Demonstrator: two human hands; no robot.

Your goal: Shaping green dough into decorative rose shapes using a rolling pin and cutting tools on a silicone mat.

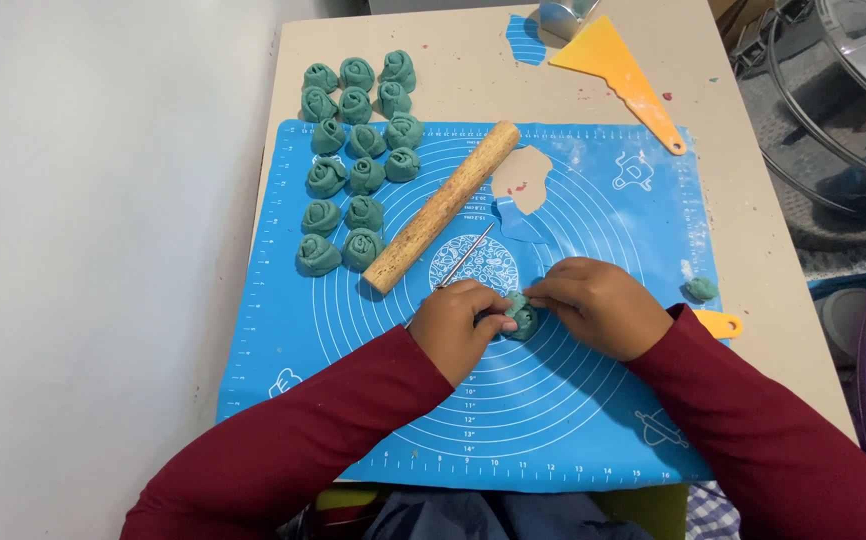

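Note:
My left hand (456, 327) and my right hand (601, 303) meet over the middle of a blue silicone baking mat (573, 420). Between their fingertips sits a small teal-green dough piece (522, 316), partly rolled into a rose shape; both hands pinch it. Several finished green dough roses (356, 160) lie in rows at the mat's upper left and on the table beyond it. A wooden rolling pin (443, 206) lies diagonally beside them. A thin metal stick (468, 256) rests on the mat just above my left hand.
A small lump of green dough (700, 289) sits at the mat's right edge, near an orange tool handle (719, 324). A yellow-orange scraper (620, 75) and a metal cup (564, 17) lie at the table's far side. A white wall runs along the left.

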